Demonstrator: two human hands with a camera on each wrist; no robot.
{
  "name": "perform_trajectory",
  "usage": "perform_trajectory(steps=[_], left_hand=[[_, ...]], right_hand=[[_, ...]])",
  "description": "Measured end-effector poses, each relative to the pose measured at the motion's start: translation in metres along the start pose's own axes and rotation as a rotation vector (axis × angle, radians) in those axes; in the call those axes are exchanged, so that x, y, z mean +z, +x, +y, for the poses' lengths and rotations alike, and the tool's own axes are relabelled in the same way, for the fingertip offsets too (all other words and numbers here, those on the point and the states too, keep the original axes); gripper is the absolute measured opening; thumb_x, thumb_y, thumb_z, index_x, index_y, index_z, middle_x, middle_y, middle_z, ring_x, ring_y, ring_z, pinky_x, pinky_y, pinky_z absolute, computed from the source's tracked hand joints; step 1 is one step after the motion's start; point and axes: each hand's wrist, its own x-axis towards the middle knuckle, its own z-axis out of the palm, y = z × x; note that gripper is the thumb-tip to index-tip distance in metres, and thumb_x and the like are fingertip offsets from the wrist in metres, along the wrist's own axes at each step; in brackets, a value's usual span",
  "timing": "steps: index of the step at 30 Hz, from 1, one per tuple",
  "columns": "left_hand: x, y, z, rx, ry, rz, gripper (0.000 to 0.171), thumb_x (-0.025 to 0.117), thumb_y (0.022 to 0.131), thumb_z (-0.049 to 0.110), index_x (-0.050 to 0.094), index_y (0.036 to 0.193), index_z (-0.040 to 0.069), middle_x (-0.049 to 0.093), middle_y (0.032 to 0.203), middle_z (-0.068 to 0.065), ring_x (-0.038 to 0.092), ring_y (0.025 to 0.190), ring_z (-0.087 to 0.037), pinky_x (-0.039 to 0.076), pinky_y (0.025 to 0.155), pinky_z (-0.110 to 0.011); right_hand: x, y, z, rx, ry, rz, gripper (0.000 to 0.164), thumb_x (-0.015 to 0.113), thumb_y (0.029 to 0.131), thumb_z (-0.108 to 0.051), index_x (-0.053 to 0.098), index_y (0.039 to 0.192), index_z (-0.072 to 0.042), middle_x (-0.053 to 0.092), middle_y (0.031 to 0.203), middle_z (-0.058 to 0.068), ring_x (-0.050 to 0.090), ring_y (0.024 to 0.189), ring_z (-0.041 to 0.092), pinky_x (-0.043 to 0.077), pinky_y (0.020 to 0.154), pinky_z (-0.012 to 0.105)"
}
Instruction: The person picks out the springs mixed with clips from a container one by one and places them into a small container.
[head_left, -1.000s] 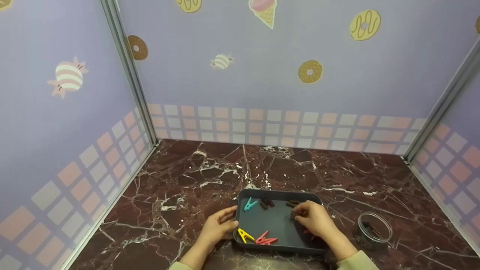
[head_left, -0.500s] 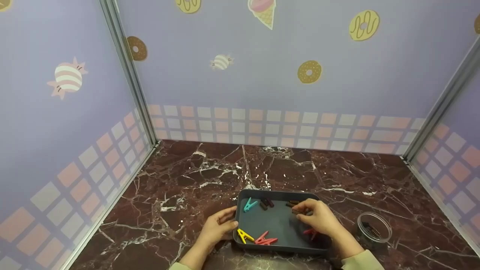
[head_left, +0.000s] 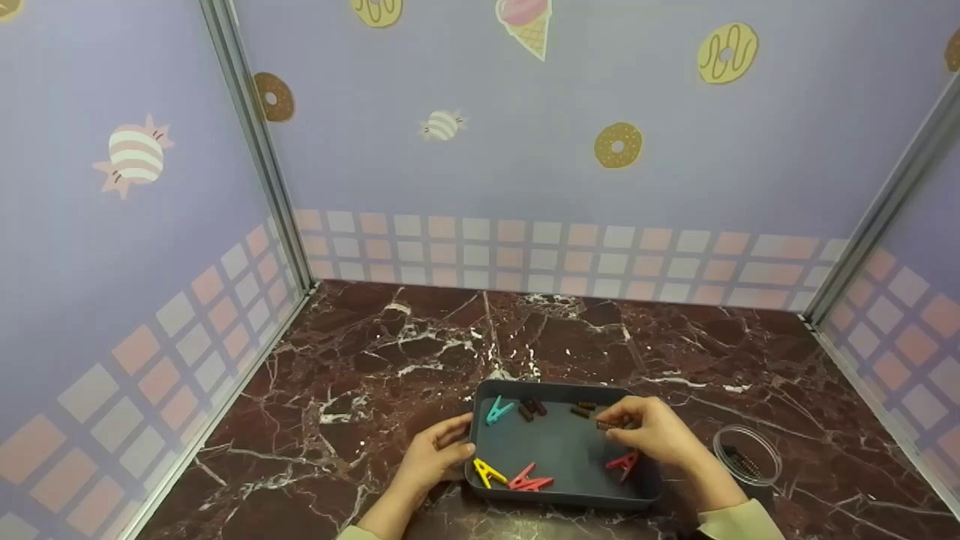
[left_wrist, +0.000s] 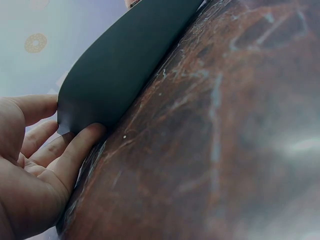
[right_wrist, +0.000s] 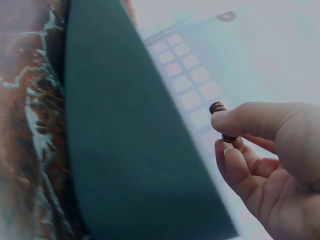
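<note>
My right hand (head_left: 651,433) is over the right side of a dark grey tray (head_left: 570,493). Between thumb and fingertips it pinches a small ribbed brown coil (right_wrist: 218,108), like a short spring. Flat against the tray's left outer wall rest the extended fingers of my left hand (head_left: 437,454). In the tray's back right lie brown coils (head_left: 580,412), with more dark coils (head_left: 533,407) at the back left. A teal clothespin (head_left: 498,410) lies in the back left corner, a yellow clothespin (head_left: 489,473) at front left. Red clothespins (head_left: 529,480) lie along the front, another red clothespin (head_left: 622,465) at the right.
To the right of the tray stands a round clear jar (head_left: 748,456) with dark coils inside, partly behind my right forearm. The brown marble tabletop (head_left: 360,375) carries everything, with patterned walls (head_left: 555,255) at the back and sides.
My right hand has moved a little right with the coil in its fingertips, uncovering the right red clothespin and more of the coils at the back right. The left hand stays put.
</note>
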Motion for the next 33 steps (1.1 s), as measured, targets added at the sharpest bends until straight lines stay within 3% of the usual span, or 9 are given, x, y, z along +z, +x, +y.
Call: perform_trajectory(steps=[7,14,20,23,26,33], left_hand=[[0.0,0.001,-0.001,-0.007,0.005,0.005,0.061,0.068,0.095,0.009,0.046,0.15,-0.006,0.047,0.152,-0.035,0.053,0.137,-0.047,0.065,0.082,-0.046],[0.0,0.0,0.0,-0.005,-0.018,-0.005,0.063,0.067,0.095,0.009,0.044,0.151,-0.007,0.046,0.152,-0.035,0.054,0.137,-0.046,0.065,0.082,-0.047],[0.001,-0.001,0.001,-0.011,-0.026,-0.005,0.062,0.067,0.095,0.009,0.045,0.15,-0.007,0.046,0.152,-0.034,0.053,0.138,-0.046,0.065,0.082,-0.048],[0.001,-0.001,0.0,-0.011,-0.019,-0.007,0.062,0.067,0.095,0.009,0.045,0.15,-0.007,0.046,0.153,-0.034,0.054,0.137,-0.046,0.065,0.081,-0.046],[0.0,-0.001,0.0,-0.004,-0.012,-0.012,0.061,0.067,0.096,0.009,0.045,0.15,-0.007,0.045,0.152,-0.035,0.055,0.136,-0.046,0.065,0.081,-0.045],[0.0,0.0,-0.001,0.017,0.018,-0.004,0.06,0.068,0.096,0.01,0.047,0.149,-0.008,0.048,0.15,-0.036,0.062,0.129,-0.042,0.065,0.084,-0.038]], right_hand=[[-0.024,-0.01,-0.002,0.018,0.071,-0.042,0.021,0.075,0.092,-0.011,0.077,0.111,-0.003,0.076,0.107,0.017,0.068,0.087,0.003,0.059,0.075,0.02],[-0.048,-0.021,-0.003,0.004,0.075,-0.013,0.023,0.074,0.091,-0.006,0.074,0.111,0.006,0.074,0.103,0.021,0.068,0.084,0.002,0.06,0.073,0.02],[-0.066,-0.032,-0.003,0.065,0.067,-0.032,0.026,0.074,0.093,-0.009,0.074,0.114,0.005,0.072,0.105,0.02,0.07,0.084,0.007,0.06,0.07,0.023],[-0.075,-0.038,-0.002,0.104,0.055,-0.026,0.027,0.075,0.092,-0.011,0.074,0.114,0.003,0.072,0.104,0.016,0.067,0.081,0.003,0.058,0.066,0.022],[-0.084,-0.045,0.0,0.134,0.111,-0.027,0.03,0.075,0.092,-0.01,0.072,0.117,0.006,0.073,0.104,0.013,0.066,0.08,0.003,0.058,0.066,0.022],[-0.108,-0.062,0.011,0.082,0.054,-0.058,0.029,0.072,0.094,-0.009,0.071,0.117,0.01,0.074,0.096,-0.008,0.068,0.079,0.001,0.06,0.068,0.023]])
